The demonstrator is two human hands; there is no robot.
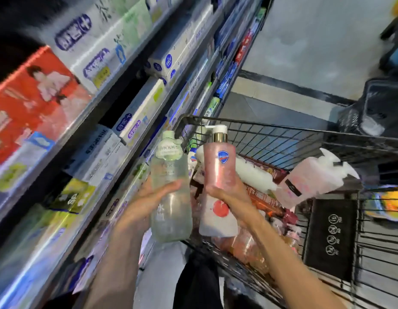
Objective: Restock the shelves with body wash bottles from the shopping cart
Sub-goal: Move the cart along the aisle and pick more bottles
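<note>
Shelves (86, 121) left | left hand (146, 204) grips clear bottle (170, 197) | right hand (229, 197) grips pink bottle (218, 175)

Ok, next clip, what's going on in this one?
A person stands between store shelves and a shopping cart, a bottle in each hand. The left hand grips a clear greenish bottle; the right hand grips a pink pump bottle. Both are held up over the cart's near corner, not yet shelved. More packages lie in the cart.

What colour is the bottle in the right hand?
Pink bottle, with a white base and gold collar; head view.
</note>
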